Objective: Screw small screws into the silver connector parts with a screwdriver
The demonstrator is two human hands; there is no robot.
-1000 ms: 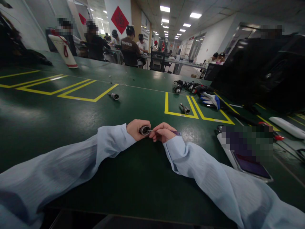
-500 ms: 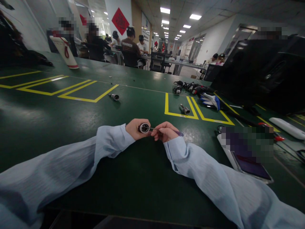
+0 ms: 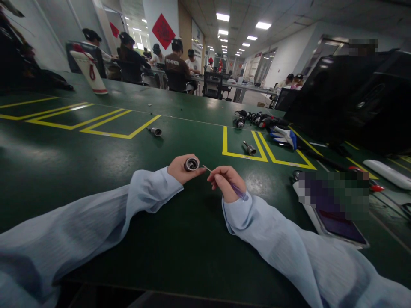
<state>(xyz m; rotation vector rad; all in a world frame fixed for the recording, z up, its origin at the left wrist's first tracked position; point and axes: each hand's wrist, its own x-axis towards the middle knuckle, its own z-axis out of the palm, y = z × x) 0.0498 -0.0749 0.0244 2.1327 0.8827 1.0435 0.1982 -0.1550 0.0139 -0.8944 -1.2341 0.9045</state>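
Observation:
My left hand [image 3: 180,169] is closed round a small metal cylinder [image 3: 192,164], its open end facing me, held just above the green table [image 3: 96,162]. My right hand [image 3: 226,182] pinches a thin tool with a purple handle [image 3: 238,191] and a fine metal tip. The tip points toward the cylinder and stands a short way off its rim. Both forearms in pale blue sleeves rest on the table.
Two similar metal cylinders [image 3: 156,131] [image 3: 249,148] lie by the yellow floor-tape boxes. A pile of black parts [image 3: 253,118] and a blue-white glove [image 3: 284,136] sit right of centre. A phone [image 3: 340,224] lies at right, beside a large black case [image 3: 353,98]. Several people sit at far tables.
The tool's tip has come out of the cylinder's mouth. My right hand has drawn back to the right and turned; my left hand has lifted the cylinder slightly.

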